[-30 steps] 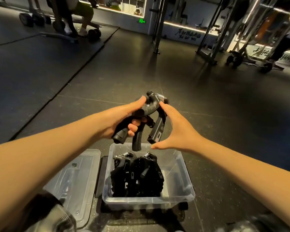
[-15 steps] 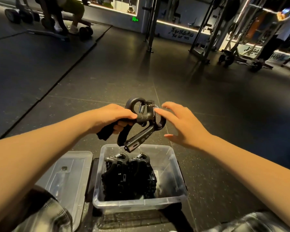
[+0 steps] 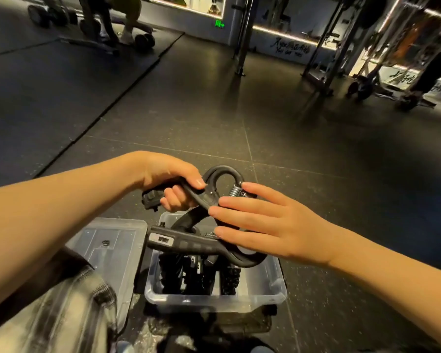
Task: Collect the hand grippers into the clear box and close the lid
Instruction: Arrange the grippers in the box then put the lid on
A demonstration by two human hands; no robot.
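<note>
The clear box stands open on the dark rubber floor just in front of the person. Its lid lies flat just to the left of it, partly covered by a grey trouser leg. Inside the box a packed clump of black hand grippers fills the left and middle, with bare bottom showing on the right.

Above the far end of the box both hands meet on one more hand gripper. The left hand has its fingers wrapped tight round the upper handle, thumb pressed along the top. The right hand lies with straight, spread fingers across the tool's middle, touching it but not curled round it (the thumb is out of sight). The lower handle reaches leftward over the box's far rim, clear of the clump below. At the top of the tool, beside the right index fingertip, sits its small metal spring.
</note>
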